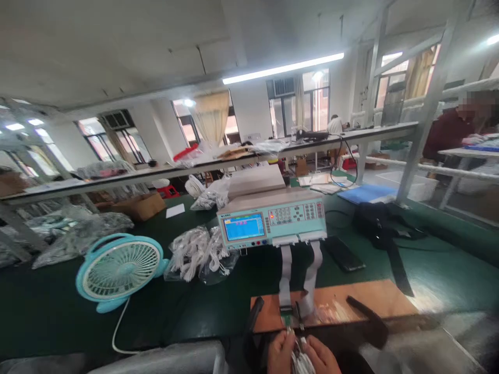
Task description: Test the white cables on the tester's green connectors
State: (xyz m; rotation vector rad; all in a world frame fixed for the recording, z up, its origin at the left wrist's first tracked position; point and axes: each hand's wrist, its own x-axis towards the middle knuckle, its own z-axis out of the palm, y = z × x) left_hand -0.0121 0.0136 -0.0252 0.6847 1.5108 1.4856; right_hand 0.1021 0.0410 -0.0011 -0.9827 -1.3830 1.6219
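Bottom centre, hands: left hand [281, 349] and right hand [320, 354] both pinching thin white cables [299, 358].
Handling: light, limp; probably best gripped near the plugs.

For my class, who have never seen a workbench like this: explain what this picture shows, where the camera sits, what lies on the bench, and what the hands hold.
The camera is worn on a person's head, looking down a green bench. At the bottom edge, the left hand and right hand hold a bundle of white cables between them. Ahead stands a pale test box with a blue screen; two flat ribbon cables run down to a brown board. Left of it lie bags of white cables and a blue fan.
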